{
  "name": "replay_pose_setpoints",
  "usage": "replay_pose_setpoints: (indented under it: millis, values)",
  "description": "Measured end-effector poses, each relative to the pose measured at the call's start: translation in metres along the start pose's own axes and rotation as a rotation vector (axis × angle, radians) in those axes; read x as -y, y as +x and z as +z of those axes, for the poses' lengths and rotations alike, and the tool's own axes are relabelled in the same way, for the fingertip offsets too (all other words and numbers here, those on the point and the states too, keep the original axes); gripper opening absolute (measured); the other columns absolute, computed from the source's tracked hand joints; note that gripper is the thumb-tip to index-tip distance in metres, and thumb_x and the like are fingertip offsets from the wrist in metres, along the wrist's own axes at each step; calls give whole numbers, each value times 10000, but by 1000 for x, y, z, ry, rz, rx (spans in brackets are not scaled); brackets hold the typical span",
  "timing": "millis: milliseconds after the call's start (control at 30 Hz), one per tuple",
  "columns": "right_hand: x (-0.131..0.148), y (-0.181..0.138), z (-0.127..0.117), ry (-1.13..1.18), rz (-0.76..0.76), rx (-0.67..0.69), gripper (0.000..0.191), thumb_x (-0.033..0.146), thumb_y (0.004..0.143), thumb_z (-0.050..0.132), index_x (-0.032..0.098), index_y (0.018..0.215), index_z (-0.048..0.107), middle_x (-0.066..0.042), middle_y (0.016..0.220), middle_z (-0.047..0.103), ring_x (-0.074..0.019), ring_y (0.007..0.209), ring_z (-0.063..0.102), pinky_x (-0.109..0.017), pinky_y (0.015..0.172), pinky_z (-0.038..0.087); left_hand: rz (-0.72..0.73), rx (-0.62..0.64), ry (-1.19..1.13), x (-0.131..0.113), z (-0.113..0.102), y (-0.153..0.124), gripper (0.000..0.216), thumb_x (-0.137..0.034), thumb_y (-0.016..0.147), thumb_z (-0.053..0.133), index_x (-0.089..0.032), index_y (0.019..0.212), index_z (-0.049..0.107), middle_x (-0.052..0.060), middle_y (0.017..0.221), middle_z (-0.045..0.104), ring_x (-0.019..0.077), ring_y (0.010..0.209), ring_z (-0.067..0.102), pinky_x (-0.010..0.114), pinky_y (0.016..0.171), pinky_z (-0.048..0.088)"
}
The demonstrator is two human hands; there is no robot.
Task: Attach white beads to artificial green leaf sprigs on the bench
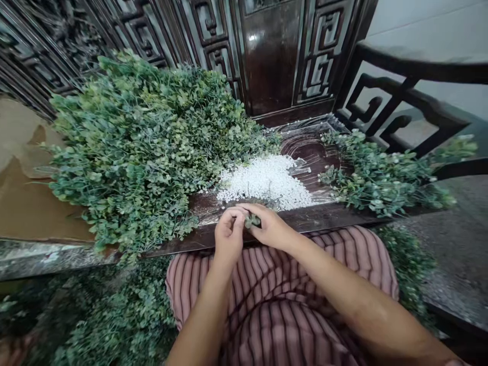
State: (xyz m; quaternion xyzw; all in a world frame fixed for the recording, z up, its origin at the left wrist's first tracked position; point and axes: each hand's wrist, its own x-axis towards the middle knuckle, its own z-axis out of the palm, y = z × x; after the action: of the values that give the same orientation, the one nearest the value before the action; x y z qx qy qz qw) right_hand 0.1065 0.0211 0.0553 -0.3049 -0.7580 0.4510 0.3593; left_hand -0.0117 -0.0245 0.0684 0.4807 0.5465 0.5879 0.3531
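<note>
My left hand [227, 233] and my right hand [269, 226] meet at the front edge of a dark wooden seat [305, 216]. Both are closed in a pinch on one small green leafy sprig [252, 220] held between them. Just beyond the hands lies a heap of small white beads [267, 183]. A large pile of green artificial foliage [141, 142] covers the seat to the left. A smaller bunch of foliage [377, 175] lies to the right.
Carved dark wooden panels [270, 56] and an armrest [412, 96] rise behind and to the right. More green foliage [102, 320] lies on the floor at lower left. My lap is in striped pink cloth [282, 305]. Brown cardboard [26, 203] sits at left.
</note>
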Motion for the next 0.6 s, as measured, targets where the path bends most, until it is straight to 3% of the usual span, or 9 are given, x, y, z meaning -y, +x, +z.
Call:
replay_pose_setpoints:
  millis: [100, 233, 400, 500, 600]
  values:
    - [0, -12, -10, 158, 189, 40, 208, 254, 759, 528, 140, 915, 605, -43, 767, 583, -166, 716, 536, -327, 705, 452, -188, -60, -151, 8, -5, 2, 204, -348, 705, 621, -164, 646, 555, 29, 791, 594, 125, 743, 524, 251, 707, 416]
    - [-1, -21, -14, 258, 263, -3, 212, 349, 771, 515, 149, 801, 579, 5, 660, 507, -119, 615, 456, -258, 604, 394, -336, -33, -235, 14, -2, 5, 212, -354, 661, 650, -153, 676, 584, 17, 767, 597, 95, 671, 503, 221, 646, 399]
    - [-12, -19, -20, 388, 299, -157, 230, 395, 715, 604, 173, 746, 549, 20, 662, 520, -113, 630, 488, -258, 640, 410, -326, -84, -61, 31, 4, 9, 188, -324, 638, 637, -147, 678, 585, 20, 744, 609, 110, 708, 543, 249, 719, 434]
    - [-22, -19, -27, 534, 348, -260, 301, 440, 656, 676, 179, 714, 537, 30, 638, 540, -106, 607, 522, -266, 655, 442, -289, -140, 105, 50, -3, 6, 182, -299, 631, 627, -150, 730, 599, 27, 758, 610, 123, 706, 560, 280, 741, 455]
    - [-27, -20, -33, 697, 416, -357, 377, 473, 579, 736, 179, 687, 526, 23, 660, 588, -99, 594, 557, -278, 668, 481, -245, -117, 253, 65, -10, -1, 188, -287, 662, 601, -156, 795, 624, 44, 811, 618, 131, 718, 572, 294, 737, 470]
